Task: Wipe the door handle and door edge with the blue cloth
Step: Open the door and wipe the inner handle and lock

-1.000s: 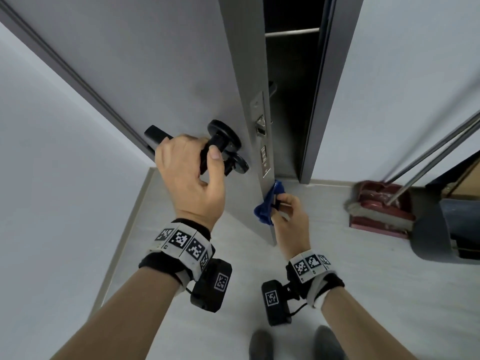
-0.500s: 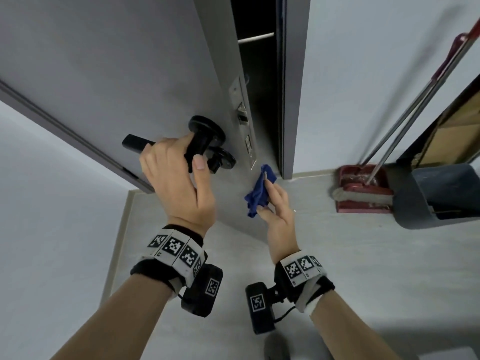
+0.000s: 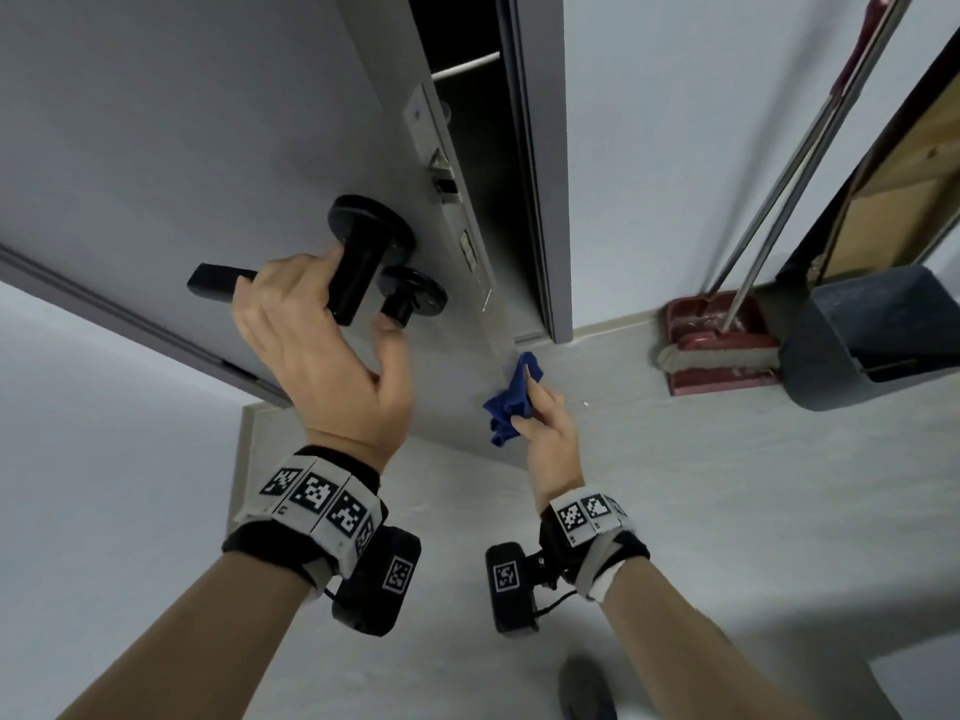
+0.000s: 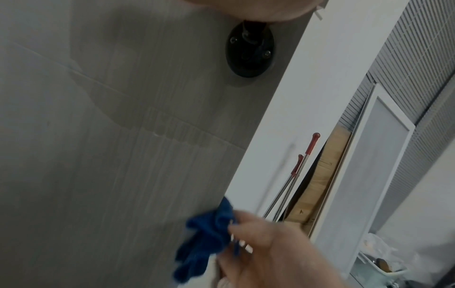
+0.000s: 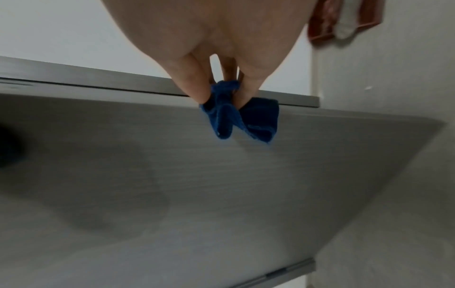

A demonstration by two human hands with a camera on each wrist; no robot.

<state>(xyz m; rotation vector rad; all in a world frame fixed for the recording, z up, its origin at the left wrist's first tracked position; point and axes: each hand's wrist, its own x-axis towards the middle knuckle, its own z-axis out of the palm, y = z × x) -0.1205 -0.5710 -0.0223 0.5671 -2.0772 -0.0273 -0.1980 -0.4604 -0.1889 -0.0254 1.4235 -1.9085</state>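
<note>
The grey door stands ajar, its edge [image 3: 453, 189] carrying a metal latch plate. My left hand [image 3: 317, 345] hooks its fingers over the black lever handle [image 3: 358, 272]; the thumb is spread below the small lock knob [image 3: 402, 298]. Lower down, my right hand [image 3: 545, 423] pinches the crumpled blue cloth [image 3: 511, 402] against the door's lower edge. In the right wrist view the fingertips [image 5: 204, 95] clamp the cloth [image 5: 241, 118] over the door edge [image 5: 147, 85]. The left wrist view shows the handle's round base [image 4: 249, 52], the cloth [image 4: 206, 239] and the right hand [image 4: 265, 251].
The door frame [image 3: 545, 174] stands just right of the gap. A red broom and dustpan [image 3: 717, 350] with metal poles [image 3: 779, 174] lean against the wall at right, beside a grey bin [image 3: 872, 340]. A shoe [image 3: 587, 688] is on the floor below.
My right hand with the cloth has slid down the door edge, away from the latch plate. My left thumb has come off the handle and spread out; the fingers stay over the lever.
</note>
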